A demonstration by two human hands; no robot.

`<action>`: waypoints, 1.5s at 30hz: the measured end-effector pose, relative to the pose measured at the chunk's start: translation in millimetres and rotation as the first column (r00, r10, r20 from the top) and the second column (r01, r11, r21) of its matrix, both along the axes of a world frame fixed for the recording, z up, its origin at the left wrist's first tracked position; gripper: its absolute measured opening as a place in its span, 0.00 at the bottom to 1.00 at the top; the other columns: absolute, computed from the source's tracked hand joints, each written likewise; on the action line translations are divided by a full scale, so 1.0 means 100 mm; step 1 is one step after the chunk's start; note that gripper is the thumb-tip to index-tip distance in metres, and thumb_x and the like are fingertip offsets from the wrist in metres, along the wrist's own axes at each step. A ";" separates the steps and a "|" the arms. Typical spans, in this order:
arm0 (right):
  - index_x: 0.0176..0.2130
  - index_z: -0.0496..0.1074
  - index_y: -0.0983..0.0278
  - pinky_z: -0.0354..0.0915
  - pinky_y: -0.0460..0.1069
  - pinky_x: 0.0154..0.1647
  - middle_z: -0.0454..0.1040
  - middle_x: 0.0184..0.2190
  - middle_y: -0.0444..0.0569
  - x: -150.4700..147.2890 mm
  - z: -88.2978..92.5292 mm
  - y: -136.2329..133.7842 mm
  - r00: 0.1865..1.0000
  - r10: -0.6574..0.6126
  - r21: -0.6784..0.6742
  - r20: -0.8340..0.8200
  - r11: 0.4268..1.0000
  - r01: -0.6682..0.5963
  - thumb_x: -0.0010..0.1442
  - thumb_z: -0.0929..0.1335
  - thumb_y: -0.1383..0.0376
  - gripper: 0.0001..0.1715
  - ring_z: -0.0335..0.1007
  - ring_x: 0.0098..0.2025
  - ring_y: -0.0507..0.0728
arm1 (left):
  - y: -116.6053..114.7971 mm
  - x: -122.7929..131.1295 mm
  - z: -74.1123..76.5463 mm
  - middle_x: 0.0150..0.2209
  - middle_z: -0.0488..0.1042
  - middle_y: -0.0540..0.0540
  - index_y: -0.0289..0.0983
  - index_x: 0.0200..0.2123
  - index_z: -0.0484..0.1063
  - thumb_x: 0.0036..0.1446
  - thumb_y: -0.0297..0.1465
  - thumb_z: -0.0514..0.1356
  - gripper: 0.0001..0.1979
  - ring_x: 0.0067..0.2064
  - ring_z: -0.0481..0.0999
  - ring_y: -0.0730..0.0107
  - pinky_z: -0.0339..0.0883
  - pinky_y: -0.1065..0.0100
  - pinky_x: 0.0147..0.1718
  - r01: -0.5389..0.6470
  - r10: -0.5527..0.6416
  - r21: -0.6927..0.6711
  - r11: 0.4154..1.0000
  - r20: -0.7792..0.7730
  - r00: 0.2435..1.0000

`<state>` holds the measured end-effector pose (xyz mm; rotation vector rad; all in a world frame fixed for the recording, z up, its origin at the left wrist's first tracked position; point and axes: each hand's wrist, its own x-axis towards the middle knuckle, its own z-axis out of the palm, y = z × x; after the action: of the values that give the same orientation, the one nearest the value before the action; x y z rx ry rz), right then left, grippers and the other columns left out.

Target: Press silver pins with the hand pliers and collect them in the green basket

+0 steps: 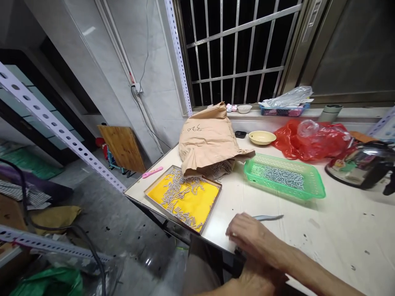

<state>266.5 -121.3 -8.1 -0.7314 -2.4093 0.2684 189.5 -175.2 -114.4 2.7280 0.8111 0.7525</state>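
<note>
My right hand [247, 232] is at the table's front edge with its fingers curled in, slightly blurred; what they hold, if anything, is hidden. Below it, my left hand [256, 277] is mostly covered by the right arm, and its fingers do not show. A small dark object [238, 250] shows just under the right fingers. Just behind the right hand lies a slim grey-blue tool [268, 217], like tweezers. To the left, a shallow tray [212, 207] with a yellow bottom holds many small metal pins or screws [177, 191]. A brown paper sack [210, 137] leans open over it.
A green plastic basket [319, 187] with similar metal pieces sits further back. Behind it are a cream bowl [262, 137], red plastic bags [317, 144] and a kettle [361, 164] at right. A pink cutter [152, 172] lies by the left edge. A perforated post [64, 131] crosses the left side.
</note>
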 end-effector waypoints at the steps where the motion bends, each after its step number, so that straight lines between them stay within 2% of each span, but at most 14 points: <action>1: 0.35 0.67 0.63 0.61 0.49 0.35 0.71 0.29 0.45 0.04 0.12 0.06 0.994 -0.049 0.057 -0.099 0.997 0.054 0.63 0.60 0.70 0.08 0.66 0.33 0.53 | 0.02 -0.08 0.09 0.43 0.73 0.45 0.44 0.44 0.69 0.58 0.35 0.53 0.11 0.45 0.71 0.62 0.68 0.64 0.40 -0.002 0.002 0.017 1.000 0.018 1.000; 4: 0.43 0.67 0.63 0.64 0.50 0.40 0.73 0.37 0.48 0.39 0.52 0.31 0.888 -0.305 0.183 -0.344 0.906 0.382 0.62 0.62 0.68 0.08 0.69 0.40 0.54 | 0.27 -0.48 0.40 0.44 0.71 0.41 0.38 0.47 0.68 0.58 0.28 0.52 0.13 0.45 0.70 0.63 0.67 0.64 0.42 -0.186 0.180 0.065 0.980 0.088 0.980; 7: 0.45 0.68 0.61 0.65 0.53 0.43 0.74 0.39 0.48 0.92 0.74 0.62 0.704 -0.561 0.243 -0.435 0.680 0.692 0.61 0.64 0.63 0.11 0.70 0.40 0.56 | 0.74 -1.03 0.70 0.37 0.70 0.43 0.37 0.43 0.71 0.61 0.26 0.49 0.13 0.39 0.69 0.66 0.66 0.65 0.39 -0.594 0.593 0.017 0.804 0.054 0.804; 9: 0.44 0.69 0.62 0.65 0.55 0.42 0.74 0.39 0.51 1.22 0.72 0.79 0.677 -0.665 0.242 -0.316 0.633 0.735 0.62 0.62 0.60 0.13 0.70 0.41 0.59 | 1.06 -1.36 0.80 0.37 0.70 0.42 0.35 0.42 0.72 0.61 0.30 0.51 0.12 0.40 0.68 0.63 0.65 0.63 0.40 -0.744 0.745 0.034 0.667 -0.037 0.666; 12: 0.46 0.69 0.64 0.66 0.58 0.40 0.73 0.40 0.55 1.38 0.51 0.81 0.664 -0.743 0.247 -0.080 0.631 0.736 0.63 0.59 0.57 0.19 0.69 0.43 0.64 | 1.40 -1.65 0.79 0.35 0.70 0.42 0.34 0.37 0.74 0.60 0.34 0.53 0.12 0.40 0.68 0.61 0.63 0.64 0.38 -0.817 0.808 0.067 0.573 -0.212 0.549; 19: 0.46 0.69 0.60 0.65 0.53 0.44 0.72 0.42 0.50 0.83 -0.08 -0.20 0.830 -0.554 -0.001 0.059 0.832 0.555 0.65 0.59 0.61 0.15 0.68 0.43 0.57 | 1.66 -1.69 0.69 0.36 0.70 0.42 0.34 0.30 0.72 0.57 0.31 0.54 0.09 0.42 0.67 0.62 0.59 0.67 0.37 -0.806 0.768 0.065 0.589 -0.355 0.533; 24: 0.42 0.70 0.60 0.63 0.52 0.37 0.71 0.35 0.50 0.75 -0.43 -0.68 0.828 -0.525 -0.146 0.196 0.819 0.554 0.65 0.58 0.62 0.13 0.66 0.37 0.56 | 1.65 -1.65 0.86 0.35 0.72 0.42 0.33 0.30 0.73 0.55 0.27 0.53 0.09 0.41 0.69 0.64 0.59 0.67 0.39 -0.754 0.699 0.003 0.656 -0.380 0.606; 27: 0.42 0.69 0.61 0.61 0.52 0.37 0.69 0.33 0.50 0.78 -0.52 -0.75 0.790 -0.565 -0.133 0.239 0.787 0.603 0.64 0.59 0.64 0.11 0.65 0.36 0.57 | 1.42 -1.41 0.94 0.31 0.74 0.45 0.34 0.32 0.73 0.55 0.32 0.53 0.10 0.35 0.71 0.69 0.61 0.70 0.36 -0.678 0.620 -0.242 0.694 -0.277 0.734; 29: 0.41 0.69 0.62 0.60 0.51 0.36 0.68 0.32 0.49 0.78 -0.54 -0.75 0.759 -0.602 -0.113 0.247 0.760 0.640 0.64 0.59 0.66 0.11 0.64 0.35 0.56 | 1.20 -1.16 0.96 0.26 0.72 0.49 0.34 0.31 0.73 0.53 0.38 0.56 0.13 0.26 0.69 0.73 0.61 0.72 0.27 -0.541 0.546 -0.563 0.625 -0.180 0.818; 31: 0.38 0.70 0.62 0.59 0.51 0.36 0.68 0.31 0.49 0.78 -0.53 -0.75 0.739 -0.629 -0.102 0.242 0.741 0.664 0.64 0.59 0.67 0.11 0.63 0.35 0.56 | 0.98 -0.92 0.95 0.21 0.69 0.52 0.34 0.29 0.73 0.48 0.42 0.58 0.16 0.19 0.63 0.77 0.56 0.74 0.19 -0.387 0.496 -0.797 0.464 -0.128 0.859; 33: 0.36 0.70 0.63 0.58 0.50 0.36 0.67 0.31 0.49 0.77 -0.52 -0.74 0.728 -0.641 -0.104 0.242 0.729 0.676 0.64 0.60 0.67 0.10 0.63 0.35 0.56 | 0.81 -0.72 0.90 0.19 0.67 0.53 0.33 0.28 0.72 0.45 0.44 0.60 0.18 0.16 0.58 0.80 0.51 0.75 0.15 -0.308 0.483 -0.892 0.330 -0.121 0.867; 35: 0.35 0.70 0.63 0.57 0.50 0.36 0.67 0.31 0.49 0.77 -0.51 -0.74 0.719 -0.644 -0.110 0.259 0.720 0.685 0.63 0.61 0.68 0.10 0.62 0.35 0.55 | 0.72 -0.60 0.86 0.18 0.65 0.54 0.32 0.27 0.71 0.43 0.44 0.61 0.19 0.15 0.55 0.81 0.48 0.75 0.13 -0.287 0.485 -0.922 0.260 -0.132 0.865; 39: 0.34 0.69 0.64 0.55 0.50 0.36 0.67 0.31 0.48 0.78 -0.52 -0.74 0.707 -0.651 -0.117 0.276 0.707 0.697 0.63 0.61 0.69 0.09 0.61 0.35 0.55 | 0.67 -0.55 0.82 0.14 0.60 0.57 0.33 0.24 0.69 0.42 0.45 0.62 0.19 0.15 0.52 0.82 0.44 0.75 0.13 -0.320 0.485 -0.918 0.232 -0.176 0.857; 45: 0.34 0.69 0.64 0.53 0.50 0.37 0.68 0.32 0.48 0.79 -0.55 -0.74 0.711 -0.656 -0.121 0.255 0.708 0.696 0.63 0.62 0.69 0.08 0.60 0.36 0.55 | 0.70 -0.57 0.80 0.13 0.58 0.57 0.33 0.22 0.69 0.43 0.45 0.60 0.19 0.15 0.51 0.82 0.43 0.75 0.13 -0.431 0.432 -0.859 0.275 -0.291 0.854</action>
<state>345.9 -195.7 -63.2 -1.7593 -2.1042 0.1418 132.0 -105.6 -34.3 1.4686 1.4590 0.1984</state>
